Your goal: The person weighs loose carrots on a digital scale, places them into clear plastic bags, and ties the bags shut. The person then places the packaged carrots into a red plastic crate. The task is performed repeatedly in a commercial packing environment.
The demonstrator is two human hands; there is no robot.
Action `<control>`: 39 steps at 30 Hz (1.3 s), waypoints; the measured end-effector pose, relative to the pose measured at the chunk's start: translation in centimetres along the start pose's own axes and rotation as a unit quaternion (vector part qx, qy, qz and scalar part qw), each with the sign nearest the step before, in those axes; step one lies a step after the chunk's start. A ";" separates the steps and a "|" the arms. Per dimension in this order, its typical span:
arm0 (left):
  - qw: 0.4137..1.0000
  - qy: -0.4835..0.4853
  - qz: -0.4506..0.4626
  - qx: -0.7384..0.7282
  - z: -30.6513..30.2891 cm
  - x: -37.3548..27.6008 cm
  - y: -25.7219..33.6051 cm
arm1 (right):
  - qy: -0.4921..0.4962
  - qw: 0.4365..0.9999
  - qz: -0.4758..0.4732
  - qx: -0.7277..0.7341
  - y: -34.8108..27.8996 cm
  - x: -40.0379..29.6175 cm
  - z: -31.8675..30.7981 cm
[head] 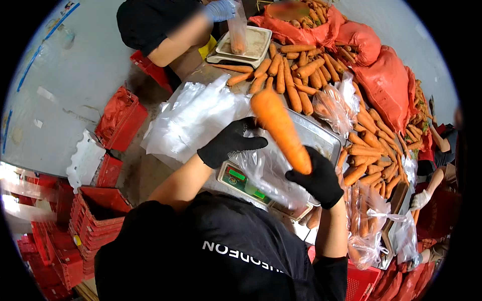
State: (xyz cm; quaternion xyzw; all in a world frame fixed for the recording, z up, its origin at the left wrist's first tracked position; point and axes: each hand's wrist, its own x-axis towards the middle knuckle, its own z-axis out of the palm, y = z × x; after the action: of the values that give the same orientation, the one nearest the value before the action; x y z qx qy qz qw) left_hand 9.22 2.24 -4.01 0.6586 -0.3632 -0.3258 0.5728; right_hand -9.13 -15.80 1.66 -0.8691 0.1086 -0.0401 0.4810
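In a black glove, my right hand grips a large carrot by its narrow end. The carrot's thick end points up and away, past the fingers of my left hand. That hand is also gloved in black, its thumb apart from the fingers. A clear plastic bag hangs just below it; whether the fingers pinch the bag is hidden. Beneath both hands stands a weighing scale with a metal pan and a lit green display, partly covered by the bag.
Flat plastic bags lie left of the scale. Loose carrots and filled bags spread to the right, below red sacks. Across the table a co-worker's gloved hand holds a bag on another scale. Red crates stand left.
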 end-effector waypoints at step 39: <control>0.902 0.240 0.244 0.262 -5.3 0.4 2.2 | 0.434 0.900 -0.036 -0.025 4.4 -3.7 -6.3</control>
State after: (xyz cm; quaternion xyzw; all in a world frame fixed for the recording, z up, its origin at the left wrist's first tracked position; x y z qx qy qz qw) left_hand 13.69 4.52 -1.14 0.7338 -0.4369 0.0990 0.5108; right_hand -14.48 -22.46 1.46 -0.7805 0.2761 -0.4277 0.3629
